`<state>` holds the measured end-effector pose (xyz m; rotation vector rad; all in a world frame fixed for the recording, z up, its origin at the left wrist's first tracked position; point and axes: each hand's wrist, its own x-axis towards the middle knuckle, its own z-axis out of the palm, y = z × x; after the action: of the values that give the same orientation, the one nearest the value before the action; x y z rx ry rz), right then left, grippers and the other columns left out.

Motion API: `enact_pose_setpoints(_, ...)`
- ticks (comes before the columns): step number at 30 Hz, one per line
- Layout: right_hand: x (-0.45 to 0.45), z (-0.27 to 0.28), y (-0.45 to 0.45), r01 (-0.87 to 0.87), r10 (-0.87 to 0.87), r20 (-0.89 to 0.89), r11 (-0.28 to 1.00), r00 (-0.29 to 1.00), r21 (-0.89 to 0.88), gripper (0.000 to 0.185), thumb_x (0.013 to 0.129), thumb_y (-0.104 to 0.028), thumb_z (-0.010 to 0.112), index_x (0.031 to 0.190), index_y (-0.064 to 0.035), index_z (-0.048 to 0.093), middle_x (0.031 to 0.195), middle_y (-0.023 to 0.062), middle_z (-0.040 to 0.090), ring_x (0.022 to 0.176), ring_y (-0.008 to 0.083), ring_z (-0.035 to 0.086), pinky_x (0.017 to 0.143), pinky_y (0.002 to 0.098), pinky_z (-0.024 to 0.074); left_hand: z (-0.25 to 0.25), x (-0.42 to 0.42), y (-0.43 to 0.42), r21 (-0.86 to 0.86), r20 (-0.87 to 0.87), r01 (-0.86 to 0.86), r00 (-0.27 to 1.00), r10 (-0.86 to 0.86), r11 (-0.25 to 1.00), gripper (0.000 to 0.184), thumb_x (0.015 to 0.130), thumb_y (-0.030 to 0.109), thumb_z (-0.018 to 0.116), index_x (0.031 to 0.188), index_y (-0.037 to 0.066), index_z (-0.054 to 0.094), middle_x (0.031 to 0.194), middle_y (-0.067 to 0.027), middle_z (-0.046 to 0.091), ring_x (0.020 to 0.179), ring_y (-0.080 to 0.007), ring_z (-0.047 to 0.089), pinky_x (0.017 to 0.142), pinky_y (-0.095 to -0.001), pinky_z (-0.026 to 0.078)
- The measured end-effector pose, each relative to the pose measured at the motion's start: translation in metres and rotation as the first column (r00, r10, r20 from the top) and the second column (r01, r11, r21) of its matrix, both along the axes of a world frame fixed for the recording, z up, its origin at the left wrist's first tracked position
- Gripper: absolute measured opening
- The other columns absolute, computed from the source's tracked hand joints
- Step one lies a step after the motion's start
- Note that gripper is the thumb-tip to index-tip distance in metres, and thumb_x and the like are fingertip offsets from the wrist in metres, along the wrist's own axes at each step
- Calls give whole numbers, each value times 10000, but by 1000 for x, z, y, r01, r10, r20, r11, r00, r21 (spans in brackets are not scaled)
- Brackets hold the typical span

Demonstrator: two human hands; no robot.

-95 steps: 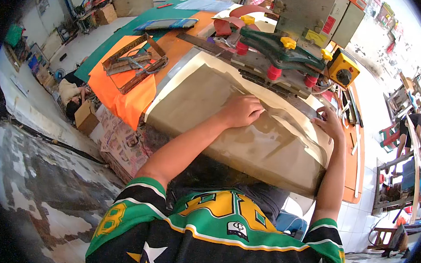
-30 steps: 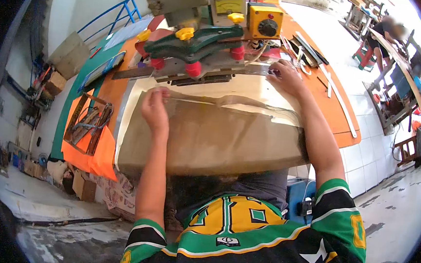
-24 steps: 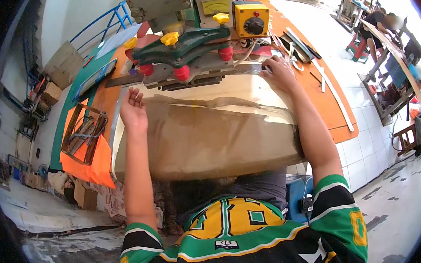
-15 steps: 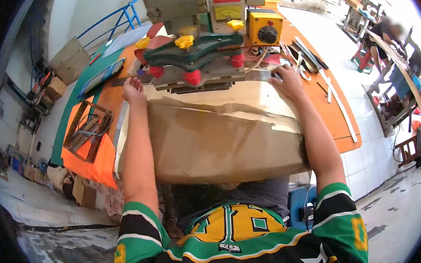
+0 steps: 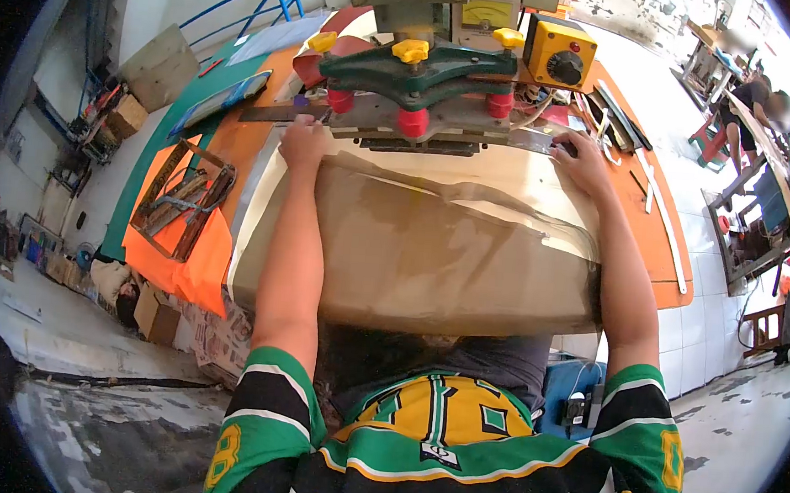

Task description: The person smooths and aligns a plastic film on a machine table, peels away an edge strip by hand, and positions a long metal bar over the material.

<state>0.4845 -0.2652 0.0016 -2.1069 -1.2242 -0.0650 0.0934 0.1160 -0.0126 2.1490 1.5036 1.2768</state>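
A long flat metal strip (image 5: 276,113) runs crosswise under the head of a press. My left hand (image 5: 303,141) is closed at its left part, fingers curled at the edge. On the right, my right hand (image 5: 586,164) pinches the strip's other end between thumb and fingers. The press's dark green clamp plate (image 5: 453,75) has yellow knobs and red feet and sits between my hands. A brown translucent sheet (image 5: 440,259) with a wrinkled far edge lies over pale material (image 5: 483,168) and curves down towards my lap, between my forearms.
A yellow control box (image 5: 561,53) with a black dial stands right of the press. Left are a rusty metal frame (image 5: 178,204) on orange sheet (image 5: 182,273) and a blue-edged flat panel (image 5: 222,104). Strips lie on the orange table (image 5: 665,252). Another person (image 5: 749,102) sits far right.
My view has turned, so the press and table appear farther right. The fingers of my right hand are more bent at the strip's end. Both hands stay along the metal strip.
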Motion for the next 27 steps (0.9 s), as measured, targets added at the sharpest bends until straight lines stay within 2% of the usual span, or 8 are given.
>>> enact_pose_setpoints(2,-2,0,0,18,-18,9,1000,1000,-14,316,888,-290,751,1147,-111,734,1255,132,643,1217,312,580,1057,416,461,2,4,-7,2,-352,-40,935,39,999,356,938,285,541,1182,143,758,1120,-164,757,1129,-375,679,1001,-500,515)
enact_pose_setpoints(3,-4,1,0,1,-1,28,1000,1000,16,302,902,-280,750,1150,-108,731,1217,135,650,1189,317,592,1039,420,464,6,3,-2,-125,-446,73,887,-121,990,459,957,310,494,1359,187,681,1330,-177,685,1293,-360,605,1128,-608,399)
enact_pose_setpoints(4,-5,2,-1,-15,13,48,999,999,45,288,916,-269,748,1153,-105,729,1179,139,658,1161,323,604,1020,424,468,-4,3,11,-125,-445,70,887,-119,990,459,957,310,494,1359,187,681,1330,-177,685,1293,-360,605,1128,-608,399)
enact_pose_setpoints(7,-7,7,-2,-29,29,-9,1000,1000,-6,278,918,-256,745,1144,-95,731,1176,140,655,1158,322,606,1018,418,470,-24,8,29,-118,-453,95,881,-139,988,525,979,321,487,1486,208,563,1536,-175,532,1467,-336,450,1186,-754,169)
enact_pose_setpoints(10,-1,3,0,-57,57,2,998,998,18,269,920,-248,745,1132,-82,734,1172,140,654,1150,318,606,1013,412,473,-37,12,48,-252,-518,82,830,-206,964,577,999,324,466,1567,220,456,1654,-148,380,1566,-312,288,1163,-809,-3)
enact_pose_setpoints(14,0,6,0,-34,33,-5,999,999,-20,268,921,-245,744,1123,-70,737,1170,140,653,1147,317,607,1011,408,473,-68,17,72,-64,-541,81,835,-103,995,565,1006,338,479,1562,238,468,1665,-133,368,1571,-308,277,1177,-793,2)
enact_pose_setpoints(19,-2,0,-1,-37,36,58,999,998,11,344,920,-280,756,1193,-76,717,1218,134,656,1173,328,606,1024,416,473,-46,12,42,-64,-416,94,902,-112,994,538,994,340,523,1510,188,521,1621,-133,438,1543,-303,335,1193,-774,44)
enact_pose_setpoints(27,-1,2,3,-36,49,178,997,983,-72,485,885,-409,763,1255,-101,696,1252,149,652,1190,336,626,1031,453,487,-28,6,26,-82,-283,-13,959,-11,997,514,926,331,577,1396,125,605,1407,-152,639,1382,-325,531,1224,-639,215)
